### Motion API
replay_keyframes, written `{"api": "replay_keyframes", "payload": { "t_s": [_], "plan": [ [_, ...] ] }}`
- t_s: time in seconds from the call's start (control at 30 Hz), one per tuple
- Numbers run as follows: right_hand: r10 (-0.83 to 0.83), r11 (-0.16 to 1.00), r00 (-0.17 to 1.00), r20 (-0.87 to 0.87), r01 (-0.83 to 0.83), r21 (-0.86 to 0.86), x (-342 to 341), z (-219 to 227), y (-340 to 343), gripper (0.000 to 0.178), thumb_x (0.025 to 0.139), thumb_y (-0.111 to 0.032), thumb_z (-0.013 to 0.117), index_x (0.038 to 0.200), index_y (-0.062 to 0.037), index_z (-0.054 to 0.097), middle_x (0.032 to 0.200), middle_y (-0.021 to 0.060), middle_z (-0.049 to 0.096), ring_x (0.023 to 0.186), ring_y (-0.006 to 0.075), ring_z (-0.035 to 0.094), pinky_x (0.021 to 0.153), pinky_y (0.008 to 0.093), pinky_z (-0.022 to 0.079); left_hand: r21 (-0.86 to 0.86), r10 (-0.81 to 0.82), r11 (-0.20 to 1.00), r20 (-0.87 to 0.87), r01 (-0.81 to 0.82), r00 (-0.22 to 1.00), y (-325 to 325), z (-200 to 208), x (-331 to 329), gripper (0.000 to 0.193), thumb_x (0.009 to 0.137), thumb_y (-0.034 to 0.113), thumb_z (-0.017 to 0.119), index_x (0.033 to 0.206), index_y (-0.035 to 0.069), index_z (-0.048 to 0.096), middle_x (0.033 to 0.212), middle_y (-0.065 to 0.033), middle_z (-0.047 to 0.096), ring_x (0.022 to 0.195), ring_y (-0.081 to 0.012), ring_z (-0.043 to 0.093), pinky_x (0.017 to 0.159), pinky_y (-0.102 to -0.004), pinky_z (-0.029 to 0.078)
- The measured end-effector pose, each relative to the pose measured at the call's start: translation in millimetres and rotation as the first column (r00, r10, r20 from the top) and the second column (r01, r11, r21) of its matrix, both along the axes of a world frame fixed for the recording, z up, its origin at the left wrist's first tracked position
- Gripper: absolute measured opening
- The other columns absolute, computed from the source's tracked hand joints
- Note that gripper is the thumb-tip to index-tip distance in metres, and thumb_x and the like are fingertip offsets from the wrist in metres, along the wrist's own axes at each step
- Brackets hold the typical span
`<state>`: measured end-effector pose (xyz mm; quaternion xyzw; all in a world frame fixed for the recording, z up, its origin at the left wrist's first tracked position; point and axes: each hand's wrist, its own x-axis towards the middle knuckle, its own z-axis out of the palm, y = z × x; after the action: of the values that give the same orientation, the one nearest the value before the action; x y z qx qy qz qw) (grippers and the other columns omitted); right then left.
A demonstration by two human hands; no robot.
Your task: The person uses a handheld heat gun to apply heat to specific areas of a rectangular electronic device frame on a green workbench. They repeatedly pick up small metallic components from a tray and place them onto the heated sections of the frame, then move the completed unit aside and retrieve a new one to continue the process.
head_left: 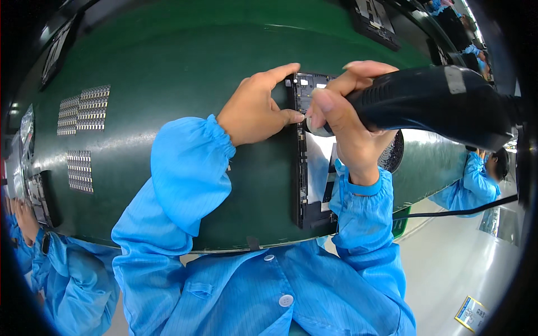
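A flat black electronic device housing (pixel 301 190), tablet-like, lies in front of me with its board and silver inner panel exposed. My left hand (pixel 255 106) braces its far left corner, the index finger at the top edge and the thumb on the left side. Over the housing, my right hand (pixel 353 123) is wrapped round the narrow end of a thick black handheld tool (pixel 431 103) with a ribbed grip. A pale rounded tip shows by the right thumb; its exact contact with the board is hidden. The tool and right forearm cover much of the housing's right side.
On the green table (pixel 168 67), sheets of small parts (pixel 84 109) lie at the left, with another sheet (pixel 80 171) nearer. A round dark textured object (pixel 394 152) sits beside my right wrist. More black housings (pixel 375 22) lie farther off. A black cable (pixel 465 213) crosses at right. Co-workers (pixel 473 179) sit on both sides.
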<state>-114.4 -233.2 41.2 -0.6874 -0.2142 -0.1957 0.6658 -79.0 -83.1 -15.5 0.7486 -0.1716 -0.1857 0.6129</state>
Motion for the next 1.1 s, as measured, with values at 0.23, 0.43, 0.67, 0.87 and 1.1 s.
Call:
{"api": "replay_keyframes", "payload": {
  "t_s": [0.23,0.43,0.67,0.87,1.1],
  "plan": [
    [-0.016,0.994,0.993,-0.119,0.029,0.106,-1.1,-2.2,-2.1,0.033,0.072,0.009,0.071,0.093,-0.0012,0.048,0.067,0.0047,0.057,0.053,0.0095,0.055,0.048,0.0216,0.046,0.341,-0.059,0.923,0.581,-0.177,0.812,16.5,46.3,-52.0,0.041,0.069,0.006,0.070,0.108,-0.004,0.058,0.105,-0.0236,0.062,0.083,-0.0338,0.064,0.071,-0.0394,0.054],
    [0.051,0.985,0.990,-0.134,-0.028,0.169,-7.1,0.5,9.3,0.037,0.073,0.012,0.068,0.096,-0.0033,0.043,0.065,0.0052,0.055,0.053,0.0098,0.054,0.047,0.0235,0.046,0.318,-0.349,0.936,0.803,0.149,0.483,-7.6,24.0,-143.3,0.023,0.069,0.015,0.059,0.085,0.000,0.065,0.103,-0.0147,0.064,0.107,-0.0287,0.057,0.094,-0.0421,0.043],
    [-0.058,0.988,0.982,-0.181,0.083,0.133,-5.3,26.1,-2.7,0.038,0.075,0.009,0.067,0.102,-0.0029,0.043,0.064,0.0051,0.057,0.054,0.0117,0.057,0.049,0.0251,0.048,0.382,-0.357,0.924,0.840,0.020,0.409,-32.4,-5.9,-142.6,0.035,0.076,0.016,0.057,0.103,-0.005,0.063,0.113,-0.0195,0.061,0.113,-0.0302,0.055,0.100,-0.0414,0.040],
    [-0.229,0.947,0.970,-0.085,0.242,0.213,16.3,29.4,-5.0,0.034,0.074,0.009,0.068,0.099,-0.0007,0.047,0.062,0.0059,0.058,0.051,0.0122,0.058,0.047,0.0246,0.047,0.500,-0.354,0.851,0.770,-0.159,0.530,19.7,3.6,-33.7,0.038,0.079,0.024,0.062,0.107,0.000,0.058,0.116,-0.0180,0.057,0.113,-0.0299,0.053,0.098,-0.0430,0.039],
    [-0.341,0.893,0.905,-0.256,0.396,0.212,-3.7,14.9,-17.5,0.031,0.071,0.004,0.073,0.094,0.0008,0.051,0.062,0.0036,0.057,0.048,0.0126,0.058,0.044,0.0247,0.045,0.644,-0.193,0.614,0.683,-0.456,0.705,98.6,20.8,101.9,0.042,0.082,0.023,0.062,0.119,0.006,0.054,0.132,-0.0107,0.049,0.128,-0.0278,0.040,0.101,-0.0489,0.036]
  ]
}}
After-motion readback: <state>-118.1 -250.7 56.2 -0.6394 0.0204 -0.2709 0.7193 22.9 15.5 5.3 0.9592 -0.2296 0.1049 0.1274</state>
